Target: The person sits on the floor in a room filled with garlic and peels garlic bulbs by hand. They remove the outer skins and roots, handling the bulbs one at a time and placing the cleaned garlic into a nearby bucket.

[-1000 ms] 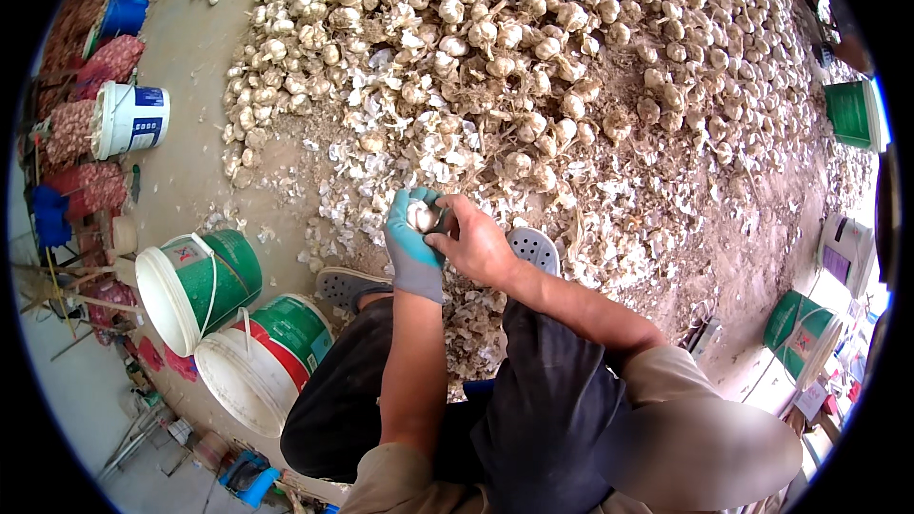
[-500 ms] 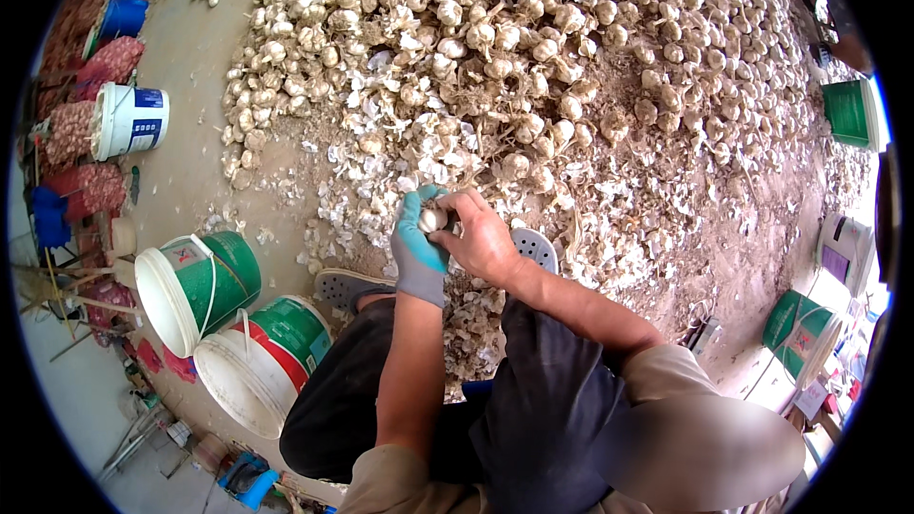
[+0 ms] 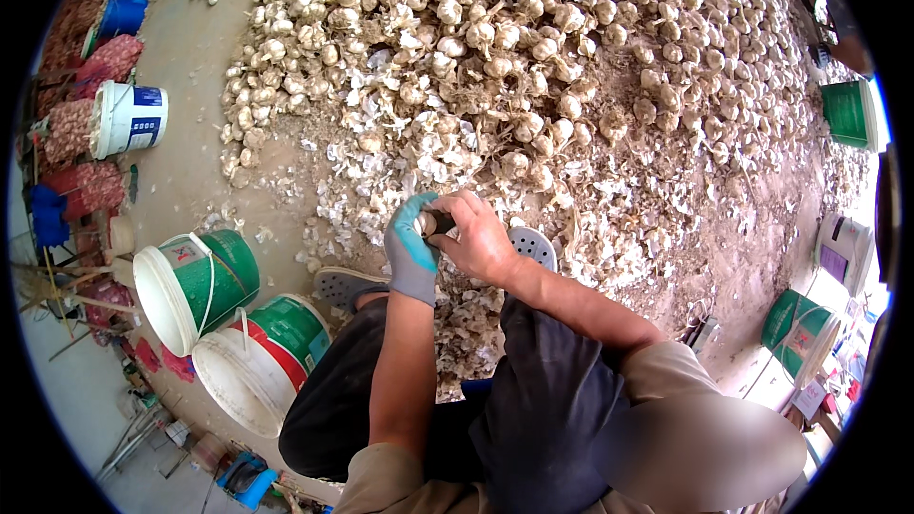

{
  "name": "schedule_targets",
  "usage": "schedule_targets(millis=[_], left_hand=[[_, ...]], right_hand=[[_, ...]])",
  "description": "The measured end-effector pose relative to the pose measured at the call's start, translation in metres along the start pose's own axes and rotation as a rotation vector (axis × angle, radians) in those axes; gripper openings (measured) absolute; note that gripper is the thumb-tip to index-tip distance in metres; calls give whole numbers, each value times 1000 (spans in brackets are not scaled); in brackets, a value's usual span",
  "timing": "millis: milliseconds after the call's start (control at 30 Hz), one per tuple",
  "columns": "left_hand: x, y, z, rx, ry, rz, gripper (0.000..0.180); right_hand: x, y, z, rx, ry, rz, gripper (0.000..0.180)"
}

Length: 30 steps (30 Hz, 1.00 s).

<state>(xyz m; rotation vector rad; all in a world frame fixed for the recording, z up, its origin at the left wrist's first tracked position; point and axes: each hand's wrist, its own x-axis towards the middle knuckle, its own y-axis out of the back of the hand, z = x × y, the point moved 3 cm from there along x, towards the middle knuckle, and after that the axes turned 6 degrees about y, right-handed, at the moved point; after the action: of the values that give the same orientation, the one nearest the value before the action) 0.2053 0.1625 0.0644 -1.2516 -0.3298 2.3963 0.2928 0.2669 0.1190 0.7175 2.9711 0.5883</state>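
Note:
My left hand (image 3: 411,252) wears a grey glove with teal fingers and is closed round a whitish garlic bulb (image 3: 426,225). Bare, my right hand (image 3: 476,238) presses its curled fingers and thumb against the bulb's right side. Something small and dark (image 3: 444,222) shows between the right thumb and fingers; its kind cannot be made out. Just beyond both hands lie loose papery garlic skins (image 3: 381,167), and behind them spreads a large heap of garlic bulbs (image 3: 514,38). More peelings (image 3: 466,333) cover the ground between my legs.
Two green-and-white buckets (image 3: 224,271) (image 3: 305,333) lean at my left. A white-and-blue bucket (image 3: 131,121) and red net sacks (image 3: 100,186) stand farther left. On the right are green buckets (image 3: 845,114) (image 3: 792,328). Part of another person (image 3: 847,29) shows at far right.
My left hand has shifted slightly left and down with the garlic bulb, and its wrist has turned a little. The right fingers have moved slightly against the bulb; the dark thing shows more clearly.

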Motion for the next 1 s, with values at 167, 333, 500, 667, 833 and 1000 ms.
schedule_targets(millis=[167,333,500,667,833,1000], left_hand=[[-7,-28,-19,-294,110,-107,50],[-1,19,-29,173,61,140,42],[2,46,-34,-228,279,216,56],[-7,55,-41,-144,307,107,71],[-12,32,-33,227,232,10,85],[-8,-18,-27,198,357,-185,67]], right_hand=[[-6,9,15,-216,12,75,34],[-11,-4,26,10,77,-117,14],[5,8,77,-487,-127,-109,10],[25,44,121,-934,-323,-447,26],[25,35,82,-80,-494,-372,33],[-4,11,51,80,-246,-111,40]])
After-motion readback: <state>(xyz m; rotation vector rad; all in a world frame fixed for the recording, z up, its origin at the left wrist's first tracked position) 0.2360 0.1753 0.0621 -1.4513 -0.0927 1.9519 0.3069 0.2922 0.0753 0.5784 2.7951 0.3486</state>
